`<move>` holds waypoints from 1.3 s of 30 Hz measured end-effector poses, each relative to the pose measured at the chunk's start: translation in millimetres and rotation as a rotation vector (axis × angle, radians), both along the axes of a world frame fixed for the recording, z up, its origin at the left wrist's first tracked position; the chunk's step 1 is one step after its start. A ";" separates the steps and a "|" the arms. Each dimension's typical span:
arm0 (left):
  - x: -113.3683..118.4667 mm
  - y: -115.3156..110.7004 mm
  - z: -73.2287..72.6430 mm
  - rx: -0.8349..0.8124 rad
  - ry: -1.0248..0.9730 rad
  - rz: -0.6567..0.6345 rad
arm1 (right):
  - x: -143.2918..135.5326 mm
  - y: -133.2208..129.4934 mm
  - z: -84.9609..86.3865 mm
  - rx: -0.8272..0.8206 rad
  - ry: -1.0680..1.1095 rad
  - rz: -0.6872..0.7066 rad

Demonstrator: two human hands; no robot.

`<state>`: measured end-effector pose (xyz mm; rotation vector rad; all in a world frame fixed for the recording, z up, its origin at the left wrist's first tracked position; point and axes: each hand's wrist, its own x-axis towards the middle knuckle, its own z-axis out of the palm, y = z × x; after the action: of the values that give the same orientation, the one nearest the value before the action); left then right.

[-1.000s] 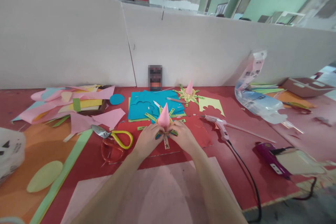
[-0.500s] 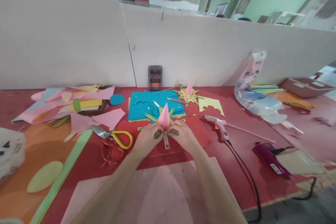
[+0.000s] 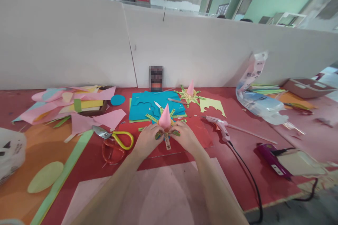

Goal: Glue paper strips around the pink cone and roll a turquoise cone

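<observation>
A paper craft with a pink cone (image 3: 165, 117) and patterned strips spreading out round its base stands over the red sheet (image 3: 203, 135). My left hand (image 3: 148, 139) pinches its base from the left, fingers closed. On the other side my right hand (image 3: 184, 136) grips the base in the same way. One patterned strip (image 3: 168, 142) points toward me between the hands. My fingertips partly hide the base. Behind it lie blue sheets (image 3: 142, 107) and a second craft with a pink cone (image 3: 190, 89).
Yellow-handled scissors (image 3: 123, 140) lie left of my hands, by paper scraps (image 3: 89, 117). To the right are a pink glue gun (image 3: 221, 126) with a cable, a purple power strip (image 3: 273, 161) and a plastic bag (image 3: 260, 103). A white partition (image 3: 185, 49) stands behind.
</observation>
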<state>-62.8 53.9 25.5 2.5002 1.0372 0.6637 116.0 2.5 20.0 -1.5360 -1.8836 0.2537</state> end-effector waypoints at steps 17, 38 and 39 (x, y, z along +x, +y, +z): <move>-2.8 1.4 -1.3 0.010 -0.005 0.003 | -0.3 -0.6 0.7 -0.011 0.008 -0.018; 0.9 0.2 -5.1 0.005 0.005 -0.035 | -6.1 -0.4 2.2 0.004 -0.028 0.005; 1.0 0.1 -4.6 0.006 0.008 -0.035 | -5.8 -0.3 2.2 0.003 -0.030 0.003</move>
<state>-61.8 54.1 20.9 2.5227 0.9929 0.6473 110.2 2.1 22.2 -1.5434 -1.9089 0.2299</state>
